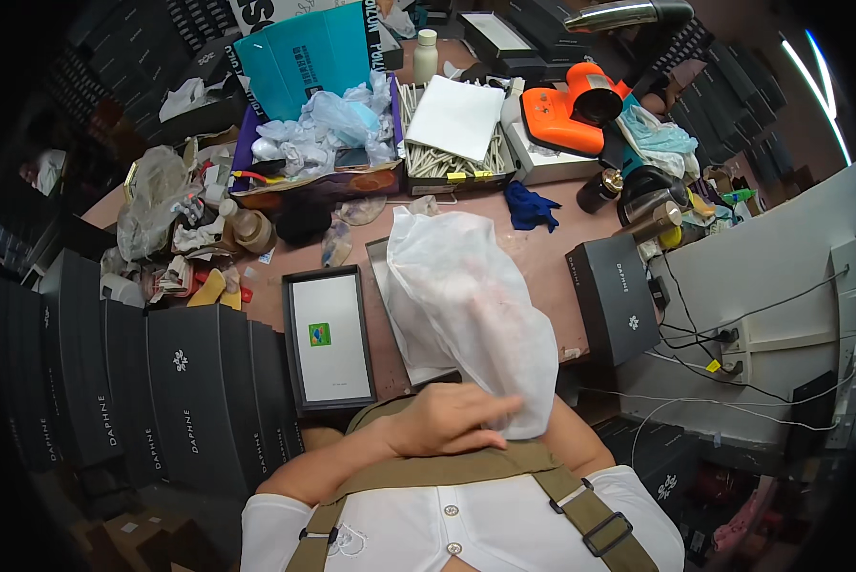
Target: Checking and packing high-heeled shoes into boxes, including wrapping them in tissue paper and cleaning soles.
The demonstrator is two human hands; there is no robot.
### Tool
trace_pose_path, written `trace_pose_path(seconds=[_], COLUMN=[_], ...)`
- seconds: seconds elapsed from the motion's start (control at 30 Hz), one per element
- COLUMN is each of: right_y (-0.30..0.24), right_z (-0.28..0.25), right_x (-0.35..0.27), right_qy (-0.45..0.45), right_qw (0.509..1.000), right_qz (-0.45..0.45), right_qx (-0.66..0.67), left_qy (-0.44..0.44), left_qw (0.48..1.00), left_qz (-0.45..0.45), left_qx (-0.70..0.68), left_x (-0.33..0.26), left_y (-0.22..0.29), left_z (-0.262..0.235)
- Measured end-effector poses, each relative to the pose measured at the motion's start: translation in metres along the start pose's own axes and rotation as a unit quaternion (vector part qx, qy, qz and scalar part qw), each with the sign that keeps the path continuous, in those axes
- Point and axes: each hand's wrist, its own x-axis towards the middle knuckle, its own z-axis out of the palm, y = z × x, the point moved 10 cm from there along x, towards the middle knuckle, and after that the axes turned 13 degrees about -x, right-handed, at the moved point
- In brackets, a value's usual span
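Note:
A white non-woven fabric bag (471, 305) stands upright in front of my chest, with something faintly pinkish showing through the cloth. My left hand (447, 419) reaches across my body and grips the bag's lower edge, fingers curled onto the fabric. My right forearm (580, 440) runs up behind the bag, and the right hand itself is hidden by it. Under the bag lies an open black shoebox (382, 272), mostly covered. Beside it to the left sits another open black box (328, 338) lined with white paper and carrying a small green sticker.
A row of black shoeboxes (180, 381) lines the left. A closed black box (614, 296) lies to the right, near cables (695, 334). At the back are an orange heat tool (566, 114), a blue cloth (528, 205), a teal carton (304, 52) and crumpled plastic bags.

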Motion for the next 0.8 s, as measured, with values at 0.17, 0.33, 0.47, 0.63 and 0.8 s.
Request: trace_pose_path(seconds=[0.17,0.33,0.47,0.63,0.8], right_y=[-0.067,-0.056,0.009,0.008,-0.028], right_z=[0.077,0.126,0.072,-0.008,-0.039], right_x=[-0.006,-0.026,-0.046,-0.012,0.034], right_qy=[-0.1,-0.272,-0.541,-0.29,-0.115], right_qw=[0.859,0.856,0.819,0.943,0.914], right_qz=[-0.171,-0.262,0.017,0.154,-0.023], right_qx=[-0.471,-0.354,-0.192,0.056,-0.389], left_qy=[0.516,0.643,0.598,0.382,0.636], left_qw=[0.62,0.589,0.726,0.829,0.66], left_qz=[-0.242,-0.203,-0.26,-0.388,-0.189], left_qx=[-0.54,-0.445,-0.219,-0.132,-0.351], left_x=[-0.115,-0.186,-0.222,-0.102,-0.06], left_y=[-0.125,-0.14,-0.088,-0.109,-0.259], left_z=[-0.054,-0.096,-0.163,-0.156,-0.087])
